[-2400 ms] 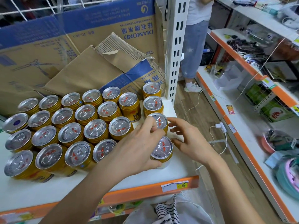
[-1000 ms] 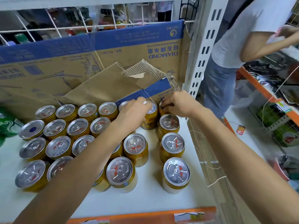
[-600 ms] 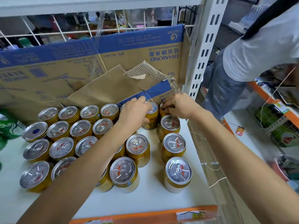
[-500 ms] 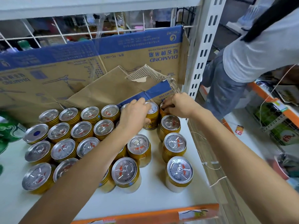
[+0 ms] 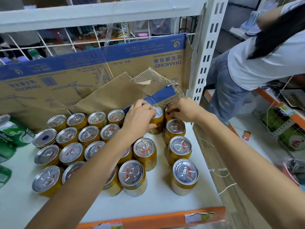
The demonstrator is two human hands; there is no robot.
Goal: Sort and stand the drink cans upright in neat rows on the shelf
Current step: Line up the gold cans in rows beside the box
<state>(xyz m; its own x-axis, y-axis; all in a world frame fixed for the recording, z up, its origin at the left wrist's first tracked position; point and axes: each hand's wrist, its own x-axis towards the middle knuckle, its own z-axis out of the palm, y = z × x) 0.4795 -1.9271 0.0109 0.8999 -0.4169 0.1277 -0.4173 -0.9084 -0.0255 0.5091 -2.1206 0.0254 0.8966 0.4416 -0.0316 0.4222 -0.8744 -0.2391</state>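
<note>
Head camera: left hand (image 5: 140,119) curls round a gold aluminium drink can (image 5: 157,124) in the back row; right hand (image 5: 184,109) grips the neighbouring gold can (image 5: 169,114) at its top. Both stand upright on the white shelf board (image 5: 165,200), just before a brown-and-blue cardboard box (image 5: 102,75).

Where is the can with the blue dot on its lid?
Head view, left side: the blue-dot can stands at the left end of the second row from the back, beside the green packaging.
</note>
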